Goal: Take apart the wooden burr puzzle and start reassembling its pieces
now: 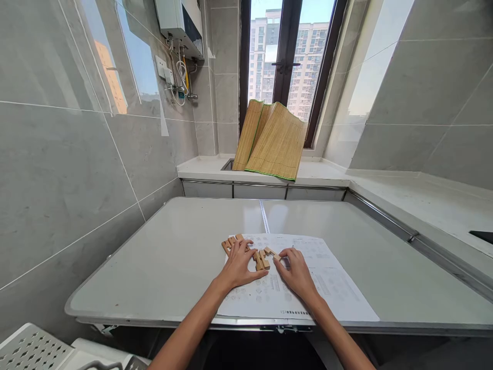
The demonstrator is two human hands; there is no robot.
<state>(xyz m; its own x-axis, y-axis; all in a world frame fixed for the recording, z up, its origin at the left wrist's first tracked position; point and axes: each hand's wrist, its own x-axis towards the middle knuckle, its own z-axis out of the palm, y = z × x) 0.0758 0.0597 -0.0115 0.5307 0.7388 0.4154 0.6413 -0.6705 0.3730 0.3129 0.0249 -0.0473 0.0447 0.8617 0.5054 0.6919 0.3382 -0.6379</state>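
— Wooden blocks (264,263), where?
— Far left part of the paper sheet (265,302), a few past its edge.
— Hands?
— Left hand (239,266) spreads over the blocks; whether it grips, I can't tell. Right hand (297,273), over the sheet's middle, pinches a small wooden piece (273,254).
— Beyond the sheet?
— A folded straw-coloured mat (279,139).

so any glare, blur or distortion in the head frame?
Head view: bright daylight at the window, mirrored as glare on the glossy left wall; head view: pale sheen on the far part of the table; head view: wide-angle stretch toward the edges; head view: wooden pieces distinguishable, but print on the sheet too small to read.
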